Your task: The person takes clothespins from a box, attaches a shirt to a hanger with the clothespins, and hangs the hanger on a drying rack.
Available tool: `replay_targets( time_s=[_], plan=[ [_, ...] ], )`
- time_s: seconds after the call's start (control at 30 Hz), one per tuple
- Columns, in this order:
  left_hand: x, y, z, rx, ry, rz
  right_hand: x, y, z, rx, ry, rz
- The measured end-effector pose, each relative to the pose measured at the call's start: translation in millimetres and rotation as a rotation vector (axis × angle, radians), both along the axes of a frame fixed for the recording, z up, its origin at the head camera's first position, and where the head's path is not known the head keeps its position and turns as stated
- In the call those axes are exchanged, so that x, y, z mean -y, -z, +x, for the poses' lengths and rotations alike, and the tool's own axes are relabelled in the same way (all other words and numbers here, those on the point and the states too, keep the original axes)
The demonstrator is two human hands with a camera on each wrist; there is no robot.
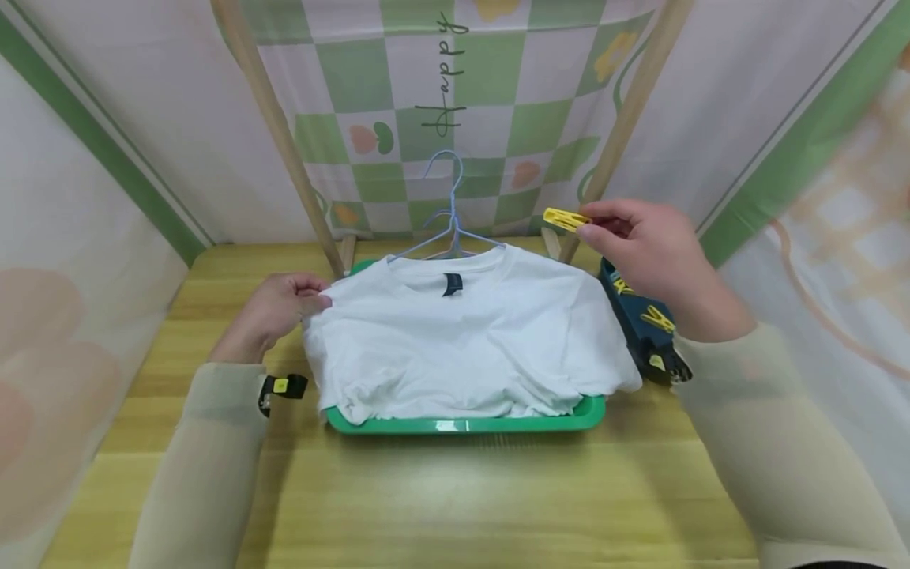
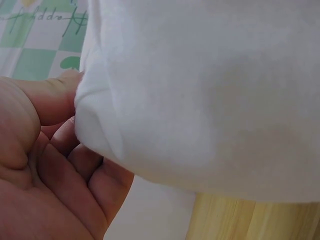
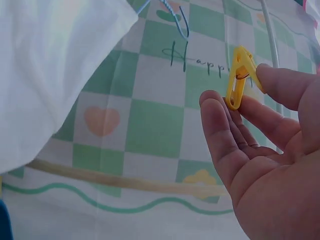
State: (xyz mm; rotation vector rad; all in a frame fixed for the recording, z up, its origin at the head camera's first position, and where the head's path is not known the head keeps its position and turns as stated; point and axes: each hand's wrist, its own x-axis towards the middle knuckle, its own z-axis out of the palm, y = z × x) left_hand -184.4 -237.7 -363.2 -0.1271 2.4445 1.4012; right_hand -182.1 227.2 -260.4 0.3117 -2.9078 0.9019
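A white T-shirt (image 1: pixel 455 340) with a dark neck label hangs on a blue wire hanger (image 1: pixel 455 209) and drapes over a green basket (image 1: pixel 462 425). My left hand (image 1: pixel 280 308) pinches the shirt's left shoulder edge between thumb and fingers; the left wrist view shows the white cloth (image 2: pixel 190 100) bunched at the fingertips. Held up beyond the shirt's right shoulder, a yellow clothespin (image 1: pixel 565 220) is pinched between thumb and fingers of my right hand (image 1: pixel 650 253). In the right wrist view, the clothespin (image 3: pixel 240 75) stands apart from the cloth.
A dark blue container (image 1: pixel 643 324) with several yellow clothespins stands right of the basket, partly behind my right wrist. Two wooden poles (image 1: pixel 633 111) rise at the back, before a green-and-white checked cloth (image 1: pixel 455 79). A second hanger's hook shows behind the first. Everything stands on a wooden tabletop (image 1: pixel 441 498).
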Motion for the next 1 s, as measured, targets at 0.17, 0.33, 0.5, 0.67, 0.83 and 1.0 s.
replay_targets(
  time_s=[0.17, 0.33, 0.5, 0.67, 0.83, 1.0],
  plan=[
    [0.8, -1.2, 0.5, 0.004, -0.002, 0.001, 18, -6.6, -4.1, 0.013, -0.05, -0.014],
    [1.2, -1.9, -0.6, 0.008, 0.0, -0.008, 38, -12.5, -4.8, 0.017, -0.109, -0.008],
    [1.1, -0.3, -1.3, 0.003, -0.009, -0.01, 60, -14.9, -8.0, -0.021, -0.195, 0.004],
    [1.7, 1.0, -0.6, 0.0, -0.006, -0.01, 79, -13.6, -12.7, -0.025, -0.265, -0.009],
    [1.4, 1.0, -0.2, 0.004, -0.005, -0.011, 94, -11.4, -16.3, -0.01, -0.315, -0.012],
    [1.0, 0.4, -0.3, 0.005, -0.001, -0.009, 106, -9.8, -20.2, -0.023, -0.358, 0.001]
  ],
)
